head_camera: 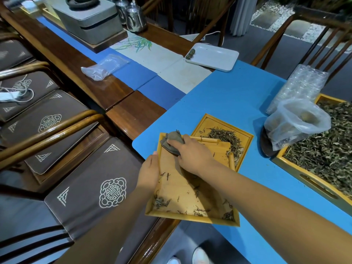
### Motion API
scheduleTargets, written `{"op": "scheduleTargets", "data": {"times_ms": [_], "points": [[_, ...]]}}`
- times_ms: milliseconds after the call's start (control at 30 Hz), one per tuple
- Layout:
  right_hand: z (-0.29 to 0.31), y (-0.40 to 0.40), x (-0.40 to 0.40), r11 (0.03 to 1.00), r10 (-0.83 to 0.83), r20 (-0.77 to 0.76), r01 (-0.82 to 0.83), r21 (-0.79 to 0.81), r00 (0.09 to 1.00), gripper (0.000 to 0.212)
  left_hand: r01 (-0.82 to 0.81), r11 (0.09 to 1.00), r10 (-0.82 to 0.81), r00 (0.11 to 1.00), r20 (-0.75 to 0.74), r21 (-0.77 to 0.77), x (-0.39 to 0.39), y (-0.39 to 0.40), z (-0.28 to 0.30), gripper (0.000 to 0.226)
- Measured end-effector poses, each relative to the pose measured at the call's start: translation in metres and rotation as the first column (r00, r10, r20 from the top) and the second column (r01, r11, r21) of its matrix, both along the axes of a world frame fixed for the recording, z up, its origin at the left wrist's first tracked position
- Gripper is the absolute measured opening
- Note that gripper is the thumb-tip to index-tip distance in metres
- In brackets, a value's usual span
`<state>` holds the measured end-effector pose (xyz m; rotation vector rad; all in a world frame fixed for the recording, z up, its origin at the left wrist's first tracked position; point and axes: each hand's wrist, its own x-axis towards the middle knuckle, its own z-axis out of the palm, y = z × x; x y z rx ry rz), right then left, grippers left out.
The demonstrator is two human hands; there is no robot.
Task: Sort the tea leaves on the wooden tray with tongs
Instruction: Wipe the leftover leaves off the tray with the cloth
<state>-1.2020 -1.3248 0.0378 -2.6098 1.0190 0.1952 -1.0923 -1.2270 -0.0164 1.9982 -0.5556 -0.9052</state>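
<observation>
Near tray (190, 218) overlaps far tray (245, 138) — big tray (308, 180) right.

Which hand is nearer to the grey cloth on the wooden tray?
Right. The right hand presses on the grey cloth, touching it. The left hand holds the wooden tray at its left edge, beside the cloth.
</observation>
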Motion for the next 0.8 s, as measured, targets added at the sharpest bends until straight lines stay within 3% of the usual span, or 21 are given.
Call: {"op": "scheduleTargets", "data": {"times_ms": [433,800], "points": [[-0.004,-0.022,-0.042,0.999,-0.042,-0.061,0.043,0.000,0.997,0.058,0.005,1.000,-0.006,0.999,0.050,0.013,0.013,-0.001,0.005,0.042],[-0.014,-0.040,-0.082,0.989,-0.120,-0.118,0.109,-0.097,0.986,0.051,-0.017,0.999,0.015,0.996,0.090,0.029,0.027,0.006,0.006,0.045]]}}
